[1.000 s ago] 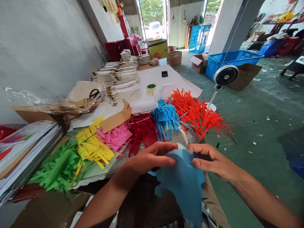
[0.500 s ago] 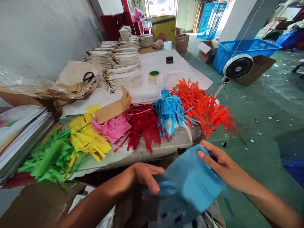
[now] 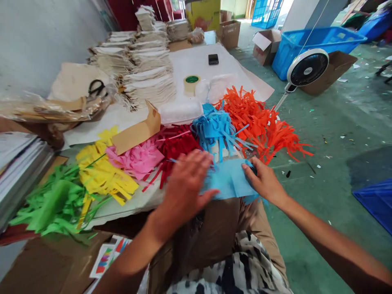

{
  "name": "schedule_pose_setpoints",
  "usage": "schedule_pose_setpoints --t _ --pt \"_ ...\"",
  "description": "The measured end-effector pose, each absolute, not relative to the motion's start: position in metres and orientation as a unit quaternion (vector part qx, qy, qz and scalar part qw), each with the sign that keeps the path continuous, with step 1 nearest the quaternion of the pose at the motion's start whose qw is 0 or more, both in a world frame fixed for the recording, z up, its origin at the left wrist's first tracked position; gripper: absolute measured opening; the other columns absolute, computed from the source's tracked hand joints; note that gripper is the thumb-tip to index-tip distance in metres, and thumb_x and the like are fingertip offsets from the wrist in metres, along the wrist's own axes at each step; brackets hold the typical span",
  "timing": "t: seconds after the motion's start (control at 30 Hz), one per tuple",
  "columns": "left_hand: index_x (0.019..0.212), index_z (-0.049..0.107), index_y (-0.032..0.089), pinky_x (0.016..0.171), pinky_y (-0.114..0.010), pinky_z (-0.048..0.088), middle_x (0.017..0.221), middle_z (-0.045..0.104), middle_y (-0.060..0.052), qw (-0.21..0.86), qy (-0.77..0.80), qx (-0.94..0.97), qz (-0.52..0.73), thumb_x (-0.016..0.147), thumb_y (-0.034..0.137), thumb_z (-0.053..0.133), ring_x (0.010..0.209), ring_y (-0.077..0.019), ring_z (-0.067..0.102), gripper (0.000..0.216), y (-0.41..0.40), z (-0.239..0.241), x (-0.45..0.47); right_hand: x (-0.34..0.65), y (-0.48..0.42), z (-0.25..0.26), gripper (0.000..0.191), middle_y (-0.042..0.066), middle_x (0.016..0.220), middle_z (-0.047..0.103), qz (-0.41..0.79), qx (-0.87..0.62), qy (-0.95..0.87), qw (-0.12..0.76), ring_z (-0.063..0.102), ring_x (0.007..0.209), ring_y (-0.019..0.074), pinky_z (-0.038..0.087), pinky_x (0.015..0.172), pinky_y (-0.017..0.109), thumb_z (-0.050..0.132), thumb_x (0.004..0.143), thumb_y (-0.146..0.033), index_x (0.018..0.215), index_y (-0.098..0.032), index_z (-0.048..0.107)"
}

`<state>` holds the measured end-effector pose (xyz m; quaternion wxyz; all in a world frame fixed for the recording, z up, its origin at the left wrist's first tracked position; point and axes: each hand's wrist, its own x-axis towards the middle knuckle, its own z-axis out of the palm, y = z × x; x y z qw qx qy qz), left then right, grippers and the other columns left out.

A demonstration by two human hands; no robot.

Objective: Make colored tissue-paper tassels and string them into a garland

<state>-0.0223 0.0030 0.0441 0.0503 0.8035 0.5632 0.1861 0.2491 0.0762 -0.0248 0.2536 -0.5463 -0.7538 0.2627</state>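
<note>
A light blue paper sheet (image 3: 229, 181) lies flat at the near edge of the table, just below the blue fringed strips (image 3: 216, 130). My left hand (image 3: 188, 183) presses flat on the sheet's left side with its fingers stretched out. My right hand (image 3: 265, 181) rests on the sheet's right end, fingers bent onto the paper, thumb by its upper corner. Piles of fringed paper lie in a row beyond: green (image 3: 52, 202), yellow (image 3: 101, 173), pink (image 3: 137, 159), red (image 3: 176, 149) and orange (image 3: 260, 124).
Stacks of cream bags (image 3: 147, 73), scissors (image 3: 96, 86), a tape roll (image 3: 191, 81), a clear plastic box (image 3: 180, 112) and a small cardboard piece (image 3: 137, 131) sit further back. A white fan (image 3: 306, 69) and blue crates (image 3: 312, 41) stand on the green floor at right. Printed sheets (image 3: 18, 163) are stacked at left.
The blue sheet went from held up over my lap to lying flat on the table edge. My left hand moved up onto it and spread flat; my right hand shifted left with it.
</note>
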Motion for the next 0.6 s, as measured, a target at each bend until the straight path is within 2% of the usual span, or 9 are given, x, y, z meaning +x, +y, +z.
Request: schedule_pose_setpoints --t 0.07,0.13,0.17,0.23,0.3,0.33,0.4,0.47,0.6 --pt "0.168 0.031 0.019 0.135 -0.056 0.022 0.172 0.039 -0.013 0.099 0.475 0.859 0.164 0.094 0.056 0.069 0.163 -0.0328 0.032 0.091 -0.008 0.012 0.016 0.251 0.075 -0.023 0.030 -0.001 0.068 0.055 0.256 -0.549 -0.758 0.241 0.056 0.061 0.0207 0.039 0.060 0.033 0.048 0.102 -0.053 0.090 -0.026 0.050" --pt "0.169 0.028 0.014 0.135 -0.055 0.025 0.174 0.033 -0.014 0.115 0.481 0.855 0.157 0.096 0.053 0.065 0.164 -0.0321 0.029 0.090 -0.013 -0.020 0.043 0.256 0.072 -0.017 0.026 0.002 0.075 0.064 0.232 -0.557 -0.765 0.226 0.062 0.065 0.0234 0.043 0.062 0.035 0.050 0.102 -0.050 0.100 -0.024 0.055" --pt "0.168 0.029 0.013 0.135 -0.054 0.026 0.174 0.033 -0.014 0.110 0.492 0.850 0.153 0.100 0.047 0.061 0.163 -0.0310 0.030 0.083 -0.015 -0.033 0.051 0.259 0.070 -0.013 0.027 0.006 0.085 0.071 0.201 -0.560 -0.773 0.222 0.067 0.072 0.0262 0.047 0.067 0.037 0.051 0.103 -0.048 0.108 -0.023 0.057" --pt "0.168 0.033 0.015 0.135 -0.054 0.025 0.174 0.033 -0.011 0.095 0.510 0.840 0.159 0.103 0.036 0.055 0.164 -0.0288 0.030 0.072 -0.015 -0.049 0.059 0.267 0.062 -0.004 0.039 0.017 0.120 0.074 0.111 -0.536 -0.808 0.219 0.072 0.103 0.0346 0.053 0.085 0.047 0.054 0.102 -0.044 0.131 -0.019 0.057" --pt "0.166 0.038 0.015 0.135 -0.055 0.026 0.174 0.034 -0.010 0.081 0.518 0.836 0.165 0.104 0.032 0.051 0.163 -0.0284 0.031 0.065 -0.015 -0.054 0.061 0.273 0.050 0.001 0.060 0.022 0.153 0.058 0.053 -0.446 -0.870 0.205 0.058 0.137 0.0402 0.045 0.110 0.059 0.060 0.099 -0.042 0.152 -0.017 0.048" --pt "0.164 0.041 0.015 0.135 -0.056 0.027 0.173 0.036 -0.010 0.075 0.520 0.834 0.168 0.104 0.032 0.051 0.163 -0.0288 0.032 0.063 -0.016 -0.052 0.061 0.275 0.044 0.000 0.070 0.021 0.162 0.051 0.051 -0.391 -0.899 0.189 0.049 0.148 0.0402 0.039 0.118 0.061 0.063 0.097 -0.041 0.159 -0.016 0.042" --pt "0.159 0.048 0.013 0.132 -0.057 0.033 0.170 0.043 -0.012 0.061 0.524 0.832 0.173 0.105 0.030 0.050 0.160 -0.0300 0.038 0.057 -0.017 -0.046 0.061 0.277 0.033 -0.007 0.079 0.018 0.166 0.047 0.063 -0.319 -0.932 0.159 0.042 0.154 0.0370 0.032 0.125 0.060 0.065 0.096 -0.035 0.166 -0.015 0.034" --pt "0.154 0.054 0.013 0.128 -0.056 0.039 0.166 0.050 -0.012 0.049 0.523 0.831 0.182 0.104 0.024 0.050 0.155 -0.0299 0.045 0.052 -0.019 -0.040 0.060 0.278 0.027 -0.019 0.075 0.015 0.161 0.054 0.058 -0.313 -0.935 0.156 0.047 0.150 0.0334 0.035 0.123 0.059 0.060 0.098 -0.024 0.167 -0.016 0.034" --pt "0.142 0.066 0.017 0.117 -0.048 0.052 0.144 0.068 -0.013 0.045 0.511 0.828 0.227 0.098 0.011 0.053 0.136 -0.0284 0.061 0.047 -0.024 -0.031 0.044 0.286 0.029 -0.032 0.056 0.010 0.148 0.067 0.066 -0.323 -0.927 0.180 0.060 0.136 0.0293 0.040 0.117 0.055 0.052 0.102 -0.016 0.158 -0.023 0.052"
